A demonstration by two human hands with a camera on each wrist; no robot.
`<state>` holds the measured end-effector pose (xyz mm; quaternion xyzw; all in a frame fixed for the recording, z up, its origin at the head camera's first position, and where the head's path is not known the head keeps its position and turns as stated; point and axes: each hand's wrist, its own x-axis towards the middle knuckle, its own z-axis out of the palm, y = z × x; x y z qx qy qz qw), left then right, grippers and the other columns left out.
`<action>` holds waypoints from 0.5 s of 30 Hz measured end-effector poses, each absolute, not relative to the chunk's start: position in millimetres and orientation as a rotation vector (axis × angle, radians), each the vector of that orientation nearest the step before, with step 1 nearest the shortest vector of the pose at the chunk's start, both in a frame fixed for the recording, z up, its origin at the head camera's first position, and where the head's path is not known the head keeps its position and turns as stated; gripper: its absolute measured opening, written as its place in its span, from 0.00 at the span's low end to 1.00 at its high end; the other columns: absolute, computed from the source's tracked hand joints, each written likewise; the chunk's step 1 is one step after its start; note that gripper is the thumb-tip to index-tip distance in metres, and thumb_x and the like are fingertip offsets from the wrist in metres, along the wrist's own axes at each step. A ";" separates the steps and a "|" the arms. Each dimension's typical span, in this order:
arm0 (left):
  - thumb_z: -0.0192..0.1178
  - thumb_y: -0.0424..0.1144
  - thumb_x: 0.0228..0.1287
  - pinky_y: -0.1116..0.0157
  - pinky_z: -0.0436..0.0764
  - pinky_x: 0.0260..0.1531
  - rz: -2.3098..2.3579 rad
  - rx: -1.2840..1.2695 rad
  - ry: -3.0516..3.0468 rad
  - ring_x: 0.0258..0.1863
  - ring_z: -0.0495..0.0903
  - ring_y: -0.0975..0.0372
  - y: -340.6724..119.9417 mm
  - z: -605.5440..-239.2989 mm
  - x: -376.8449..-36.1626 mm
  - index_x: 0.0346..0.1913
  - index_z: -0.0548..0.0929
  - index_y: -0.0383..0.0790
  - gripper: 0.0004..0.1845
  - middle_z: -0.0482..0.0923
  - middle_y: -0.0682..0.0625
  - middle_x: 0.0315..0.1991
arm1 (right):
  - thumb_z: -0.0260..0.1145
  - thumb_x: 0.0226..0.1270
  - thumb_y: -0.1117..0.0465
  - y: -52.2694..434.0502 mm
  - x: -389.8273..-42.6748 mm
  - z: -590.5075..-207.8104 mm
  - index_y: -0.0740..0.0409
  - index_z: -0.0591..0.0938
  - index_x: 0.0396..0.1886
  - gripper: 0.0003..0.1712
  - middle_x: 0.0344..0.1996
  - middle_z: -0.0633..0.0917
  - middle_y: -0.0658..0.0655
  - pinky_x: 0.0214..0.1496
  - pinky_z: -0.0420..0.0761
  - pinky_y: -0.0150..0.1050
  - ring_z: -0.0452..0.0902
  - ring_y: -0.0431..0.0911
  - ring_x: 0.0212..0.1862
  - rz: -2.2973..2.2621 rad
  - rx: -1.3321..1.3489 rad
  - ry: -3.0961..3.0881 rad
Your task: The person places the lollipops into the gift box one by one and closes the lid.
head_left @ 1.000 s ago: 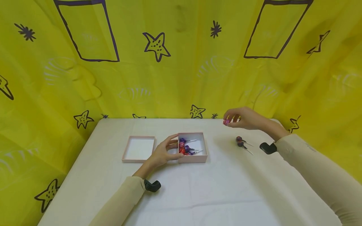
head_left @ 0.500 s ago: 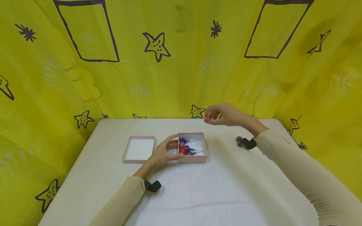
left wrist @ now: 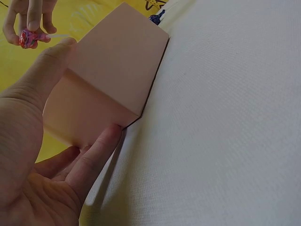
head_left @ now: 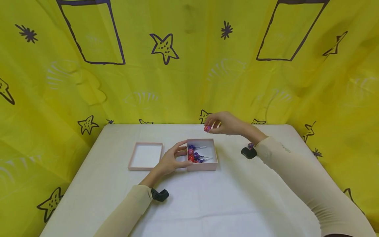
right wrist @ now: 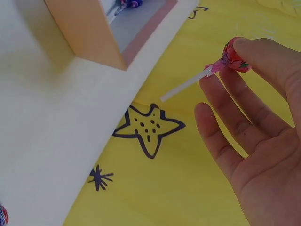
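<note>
A pink-rimmed box point(head_left: 202, 167) with a white inside stands open-topped mid-table. Several lollipops point(head_left: 190, 152) in red and purple wrappers lie in it, heads toward its left side. My left hand point(head_left: 170, 161) holds the box at its left side, the thumb at the near corner. Above and behind the box, my right hand point(head_left: 226, 123) pinches a lollipop point(right wrist: 235, 56) by its red-pink wrapped head between thumb and fingers. Its white stick point(right wrist: 186, 87) points away from the palm in the right wrist view.
A shallow pink-edged lid point(head_left: 145, 156) lies left of the box. Another wrapped lollipop point(head_left: 250, 145) lies on the white-covered table point(head_left: 207, 200) at right, partly hidden by my right wrist's camera point(head_left: 248, 153). A yellow patterned curtain point(head_left: 189, 82) hangs behind the table.
My right hand has moved left with the lollipop, from the table's right side to above the box's far edge. The left hand and box have stayed in place.
</note>
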<state>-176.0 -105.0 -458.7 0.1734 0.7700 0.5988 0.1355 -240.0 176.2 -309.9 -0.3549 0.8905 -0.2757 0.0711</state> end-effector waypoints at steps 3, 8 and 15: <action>0.78 0.42 0.58 0.45 0.70 0.68 1.733 0.501 2.233 0.70 0.72 0.48 -104.9 -458.5 -176.0 0.79 0.62 0.57 0.49 0.68 0.39 0.74 | 0.74 0.66 0.64 170.4 -240.6 -317.5 0.58 0.87 0.49 0.12 0.41 0.89 0.53 0.46 0.87 0.41 0.86 0.48 0.43 -0.843 -1.078 2.666; 0.78 0.41 0.58 0.45 0.71 0.68 1.733 0.501 2.228 0.70 0.73 0.49 -105.2 -459.0 -176.0 0.79 0.62 0.57 0.49 0.68 0.39 0.74 | 0.73 0.67 0.65 162.0 -241.6 -334.3 0.57 0.86 0.49 0.12 0.42 0.90 0.53 0.46 0.87 0.40 0.86 0.48 0.44 -0.878 -1.078 2.628; 0.78 0.42 0.59 0.43 0.70 0.68 1.730 0.503 2.228 0.70 0.73 0.48 -105.0 -458.3 -176.8 0.79 0.62 0.58 0.48 0.68 0.40 0.74 | 0.72 0.68 0.66 151.1 -240.4 -354.7 0.56 0.86 0.49 0.11 0.44 0.89 0.54 0.48 0.87 0.42 0.86 0.49 0.45 -0.914 -1.039 2.577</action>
